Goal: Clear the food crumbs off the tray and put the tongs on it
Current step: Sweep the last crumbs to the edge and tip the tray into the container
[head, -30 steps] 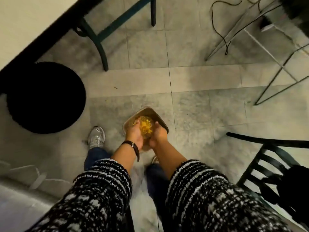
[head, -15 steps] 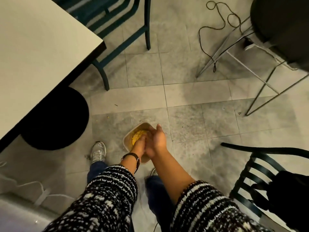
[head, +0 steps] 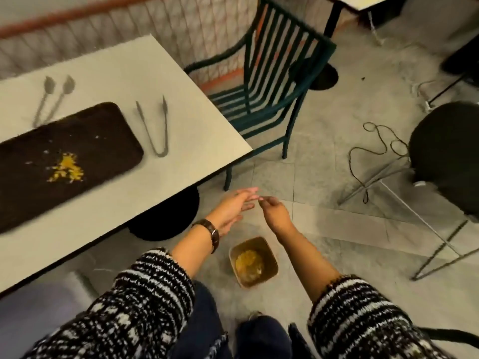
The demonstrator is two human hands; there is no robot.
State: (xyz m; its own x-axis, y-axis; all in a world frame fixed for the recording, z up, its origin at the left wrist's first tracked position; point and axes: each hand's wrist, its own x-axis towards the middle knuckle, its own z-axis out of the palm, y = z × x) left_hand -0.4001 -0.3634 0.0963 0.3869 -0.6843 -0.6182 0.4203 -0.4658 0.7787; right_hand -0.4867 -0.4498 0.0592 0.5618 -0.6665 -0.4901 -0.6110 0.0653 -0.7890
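Note:
A dark rectangular tray (head: pixel 85 130) lies on the white table (head: pixel 197 125) at the left, with yellow food crumbs (head: pixel 66 168) scattered near its middle. Plain metal tongs (head: pixel 155 128) lie on the table just right of the tray. A second pair of tongs with leaf-shaped tips (head: pixel 50 97) lies behind the tray. My left hand (head: pixel 234 206) and my right hand (head: pixel 273 209) are raised side by side off the table's corner, fingers loose and holding nothing. Below them on the floor stands a small brown square container (head: pixel 269 257) with yellow crumbs inside.
A green slatted chair (head: pixel 269 73) stands behind the table's corner. The round black table base (head: pixel 166 216) sits under the table. A black stool on thin metal legs (head: pixel 445 151) and a loose cable (head: pixel 373 151) are at the right. The floor is grey tile.
Both hands have lifted out of the floor container and come apart. The view has swung upward, bringing the table, tray and tongs into sight.

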